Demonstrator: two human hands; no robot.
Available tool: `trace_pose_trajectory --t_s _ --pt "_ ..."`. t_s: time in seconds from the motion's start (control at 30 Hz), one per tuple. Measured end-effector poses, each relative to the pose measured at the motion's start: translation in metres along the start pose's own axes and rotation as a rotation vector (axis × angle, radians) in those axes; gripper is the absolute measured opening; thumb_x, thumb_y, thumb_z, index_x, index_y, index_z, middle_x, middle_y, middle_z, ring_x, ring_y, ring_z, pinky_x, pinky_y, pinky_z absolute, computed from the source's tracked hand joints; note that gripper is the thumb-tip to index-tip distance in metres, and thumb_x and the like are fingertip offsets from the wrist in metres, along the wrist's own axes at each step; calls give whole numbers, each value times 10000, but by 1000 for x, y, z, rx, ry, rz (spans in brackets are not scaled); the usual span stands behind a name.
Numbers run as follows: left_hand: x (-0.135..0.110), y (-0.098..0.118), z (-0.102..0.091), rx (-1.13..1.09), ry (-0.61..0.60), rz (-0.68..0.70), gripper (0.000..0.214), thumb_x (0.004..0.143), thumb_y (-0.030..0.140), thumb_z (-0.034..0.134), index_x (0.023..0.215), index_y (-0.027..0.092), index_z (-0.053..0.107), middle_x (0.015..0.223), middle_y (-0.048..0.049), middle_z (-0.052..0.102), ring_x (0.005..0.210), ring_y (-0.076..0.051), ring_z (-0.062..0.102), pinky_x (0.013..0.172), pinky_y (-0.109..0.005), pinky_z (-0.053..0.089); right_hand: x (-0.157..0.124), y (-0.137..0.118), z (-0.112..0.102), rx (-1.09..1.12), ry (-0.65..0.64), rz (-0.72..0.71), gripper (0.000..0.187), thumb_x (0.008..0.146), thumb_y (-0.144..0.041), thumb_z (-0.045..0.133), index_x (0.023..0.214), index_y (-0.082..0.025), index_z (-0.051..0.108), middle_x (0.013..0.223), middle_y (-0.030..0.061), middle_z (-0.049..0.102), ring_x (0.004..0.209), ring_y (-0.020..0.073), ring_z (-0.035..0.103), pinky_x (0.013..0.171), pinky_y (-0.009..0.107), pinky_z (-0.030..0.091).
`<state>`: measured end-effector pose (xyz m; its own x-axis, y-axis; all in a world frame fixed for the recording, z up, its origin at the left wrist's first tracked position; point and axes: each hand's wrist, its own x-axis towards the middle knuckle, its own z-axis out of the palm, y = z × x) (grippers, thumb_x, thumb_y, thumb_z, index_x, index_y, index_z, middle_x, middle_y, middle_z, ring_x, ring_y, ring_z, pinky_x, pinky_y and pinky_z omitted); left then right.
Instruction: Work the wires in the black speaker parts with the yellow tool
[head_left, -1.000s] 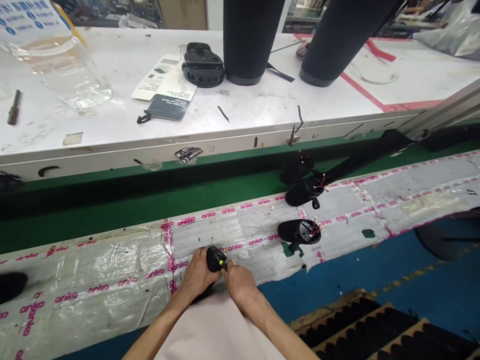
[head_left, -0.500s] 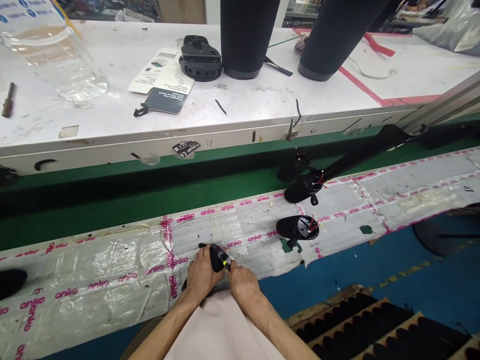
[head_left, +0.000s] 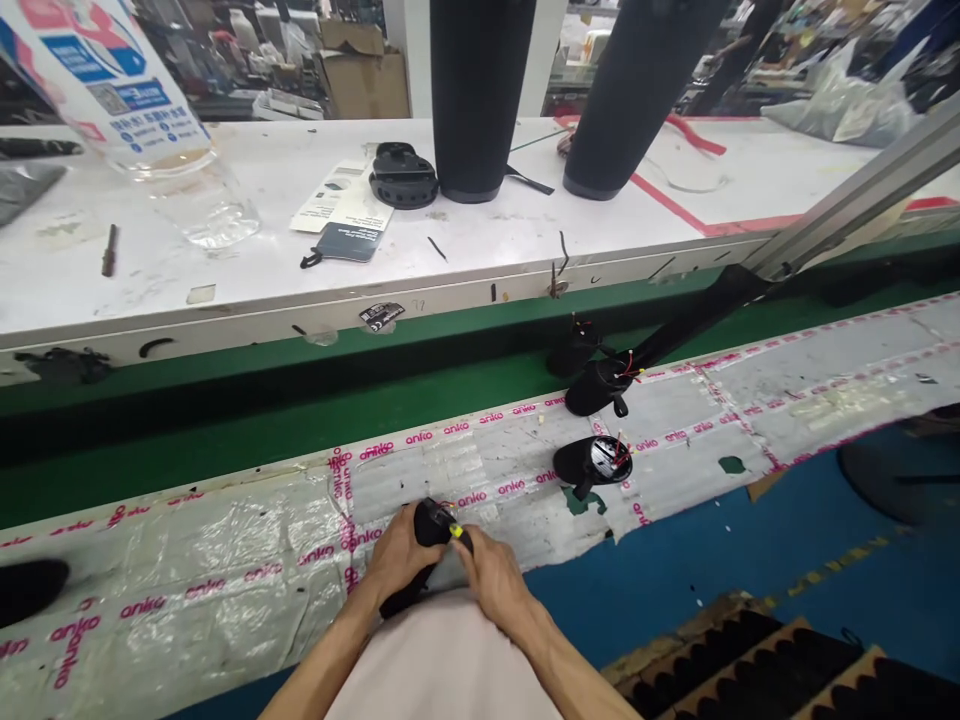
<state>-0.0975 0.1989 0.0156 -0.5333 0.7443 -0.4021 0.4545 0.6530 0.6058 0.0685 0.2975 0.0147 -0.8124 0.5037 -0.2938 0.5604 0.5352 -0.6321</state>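
My left hand [head_left: 395,560] is wrapped round a small black part [head_left: 430,523] at the near edge of the taped work surface [head_left: 225,560]. My right hand [head_left: 486,567] pinches the part's yellow-tipped end from the right. A dark stem of the part sticks out below my left palm. Two similar black housings with red wires lie further right: one [head_left: 592,461] close by, another [head_left: 598,386] behind it, joined to a long black arm [head_left: 697,318].
A green conveyor strip [head_left: 300,400] runs behind the taped surface. Beyond it a white bench [head_left: 525,230] carries a clear bottle [head_left: 150,140], a leaflet [head_left: 343,205], a black clip-like piece [head_left: 403,176] and two tall black cylinders [head_left: 480,100]. Dark foam trays [head_left: 750,660] sit at lower right.
The camera tilted up, showing more of the far bench. Both hands stayed on the small black part, drawing it slightly nearer the body.
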Motion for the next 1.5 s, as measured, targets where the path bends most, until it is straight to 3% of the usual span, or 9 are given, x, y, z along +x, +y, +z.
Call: trace_pose_trajectory --t_s 0.13,0.37,0.53,0.73,0.87,0.97,1.2,1.4,1.5 --pt "-2 -1 -3 -65 1 -43 624 657 287 757 1249 200 581 1246 -92 679 1138 -293 644 966 -410 505 -1 6 5 111 212 36 439 1073 -430 243 1219 -161 557 1005 111 743 905 262 715 761 317 480" --pt "1 -12 -1 -157 13 -47 809 623 288 786 1370 171 499 1429 -141 578 1322 -313 542 1137 -444 397 -9 11 7 202 174 143 439 1058 -453 241 1150 -168 563 934 116 740 863 259 707 734 307 473" --pt "-5 -25 -23 -603 30 -178 775 707 379 754 1399 184 463 1315 -124 666 1213 -308 625 1078 -458 457 -13 12 6 284 139 156 505 1030 -522 237 1168 -172 574 926 120 735 864 277 694 751 336 480" --pt "-36 -18 -58 -1194 57 -301 600 760 383 763 1314 252 573 1218 -70 738 1118 -264 693 978 -378 537 -13 12 14 345 87 153 580 997 -593 243 1226 -172 569 981 132 733 924 293 684 794 362 479" --pt "-50 -14 -63 -1396 77 -528 413 826 436 710 1141 171 682 1045 -94 793 960 -252 748 892 -354 583 -14 10 15 367 84 123 582 993 -603 243 1231 -187 573 1014 125 735 941 292 685 813 367 480" --pt "-57 -13 -62 -1515 64 -633 446 873 496 643 1108 120 698 980 -115 802 869 -246 763 842 -346 602 -15 11 14 363 74 120 603 988 -609 237 1240 -174 571 1006 134 736 956 299 686 830 373 481" --pt "-67 -19 -57 -1699 71 -514 566 911 458 599 1386 151 557 1027 -101 799 838 -234 766 826 -354 601 -19 14 15 344 49 144 648 979 -629 236 1259 -146 565 1001 152 736 982 312 689 844 385 487" --pt "-67 -21 -62 -1818 64 -302 545 927 349 604 1450 235 505 1229 -76 743 1019 -225 742 918 -339 581 -16 17 20 358 44 140 605 990 -609 286 1268 -151 566 1012 151 744 988 310 699 835 389 502" --pt "-69 -16 -66 -1775 54 -429 562 922 413 611 1432 192 529 1164 -102 766 968 -246 758 890 -353 598 -13 13 19 362 50 136 581 1003 -568 295 1276 -131 563 1012 166 745 987 315 702 843 402 507"
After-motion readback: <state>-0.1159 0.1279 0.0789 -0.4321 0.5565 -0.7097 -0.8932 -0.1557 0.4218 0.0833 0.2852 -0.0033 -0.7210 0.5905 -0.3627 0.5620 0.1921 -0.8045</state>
